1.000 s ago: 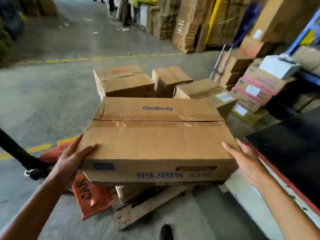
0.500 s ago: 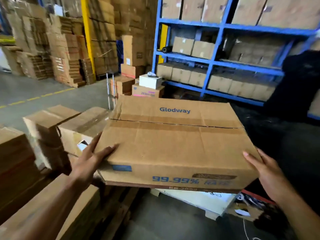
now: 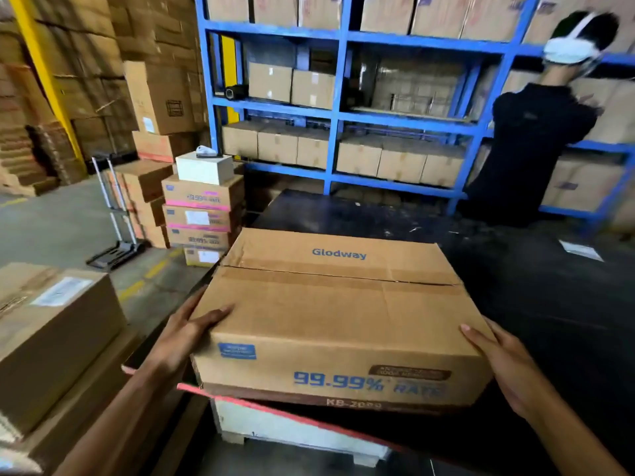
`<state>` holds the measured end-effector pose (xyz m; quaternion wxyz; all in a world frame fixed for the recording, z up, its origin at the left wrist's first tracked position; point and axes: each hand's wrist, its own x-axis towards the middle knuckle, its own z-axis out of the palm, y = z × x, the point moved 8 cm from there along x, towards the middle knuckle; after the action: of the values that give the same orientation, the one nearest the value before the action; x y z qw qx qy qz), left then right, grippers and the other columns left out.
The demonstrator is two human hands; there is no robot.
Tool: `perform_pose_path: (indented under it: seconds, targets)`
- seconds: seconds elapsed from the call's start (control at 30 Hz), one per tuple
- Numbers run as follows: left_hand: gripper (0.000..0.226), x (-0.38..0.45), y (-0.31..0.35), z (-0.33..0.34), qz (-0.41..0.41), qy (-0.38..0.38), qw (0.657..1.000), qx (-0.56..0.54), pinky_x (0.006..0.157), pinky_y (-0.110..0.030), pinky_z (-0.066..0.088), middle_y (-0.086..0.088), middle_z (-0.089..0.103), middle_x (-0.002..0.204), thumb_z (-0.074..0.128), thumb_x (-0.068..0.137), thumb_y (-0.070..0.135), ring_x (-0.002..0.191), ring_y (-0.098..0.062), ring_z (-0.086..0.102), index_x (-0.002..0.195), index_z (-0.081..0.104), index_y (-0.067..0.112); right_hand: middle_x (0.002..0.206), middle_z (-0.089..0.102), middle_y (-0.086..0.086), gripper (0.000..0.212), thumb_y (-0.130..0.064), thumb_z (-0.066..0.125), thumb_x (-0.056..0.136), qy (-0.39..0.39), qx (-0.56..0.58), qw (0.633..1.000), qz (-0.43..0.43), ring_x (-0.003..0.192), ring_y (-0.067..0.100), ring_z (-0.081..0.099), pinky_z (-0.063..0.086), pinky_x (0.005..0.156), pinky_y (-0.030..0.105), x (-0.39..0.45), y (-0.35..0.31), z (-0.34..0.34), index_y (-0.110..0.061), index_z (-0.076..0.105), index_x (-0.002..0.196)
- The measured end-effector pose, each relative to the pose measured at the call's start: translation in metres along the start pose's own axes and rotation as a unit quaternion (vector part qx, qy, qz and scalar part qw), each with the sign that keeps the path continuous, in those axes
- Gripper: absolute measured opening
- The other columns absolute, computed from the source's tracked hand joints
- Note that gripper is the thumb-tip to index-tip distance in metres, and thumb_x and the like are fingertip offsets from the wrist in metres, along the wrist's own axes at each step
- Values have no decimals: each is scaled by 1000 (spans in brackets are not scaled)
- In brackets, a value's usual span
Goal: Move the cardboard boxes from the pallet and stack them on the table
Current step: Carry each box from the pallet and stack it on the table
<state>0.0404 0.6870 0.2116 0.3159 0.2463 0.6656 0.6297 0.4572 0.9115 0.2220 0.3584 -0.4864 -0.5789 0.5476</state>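
I hold a brown cardboard box (image 3: 330, 314) printed "Glodway" and "99.99% RATE" between both hands. My left hand (image 3: 187, 333) presses its left side and my right hand (image 3: 500, 364) presses its right side. The box is over the near left corner of the black-topped table (image 3: 549, 321), just past the table's red edge; whether its bottom touches the top I cannot tell. Another brown box (image 3: 51, 338) from the pallet stack stands at the lower left.
A person in black (image 3: 536, 139) stands at the far side of the table by the blue shelving (image 3: 338, 111) full of boxes. A stack of boxes (image 3: 201, 214) and a hand truck (image 3: 118, 214) stand on the floor to the left.
I have turned right from the pallet to the table, carrying the box with both hands. It is now over the table's near corner, lower and farther forward than before.
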Motion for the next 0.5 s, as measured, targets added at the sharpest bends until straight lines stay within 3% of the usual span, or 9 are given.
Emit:
perform_pose_path:
  seconds: [0.07,0.13,0.4,0.5]
  targets:
    - [62,39,-3,6,-19,-7,1000,-19,88,-46,55,-3,73,109,81,70,30,95,-25,72,126,56,39,116,68,1,56,-37,68,81,4,2,1000,11,106,24,63,49,93,43,37,3,5,-24,55,134]
    - [68,81,-3,12,-30,-7,999,-20,89,-50,55,-4,73,112,81,64,35,95,-26,73,128,57,39,117,66,0,53,-35,66,85,8,-7,1000,25,109,25,61,46,100,48,76,5,14,-24,54,135]
    - [60,276,6,40,-33,-27,999,-29,85,-40,55,-6,69,115,72,81,20,99,-27,69,136,51,32,122,61,4,57,-34,65,88,42,-10,998,36,110,27,58,46,100,50,239,-11,70,-24,47,140]
    - [47,344,19,49,-35,-35,998,-29,89,-42,53,-6,66,114,68,84,17,101,-27,66,125,53,36,127,60,4,59,-36,65,87,61,-16,997,45,114,27,57,45,101,51,295,-23,91,-25,45,142]
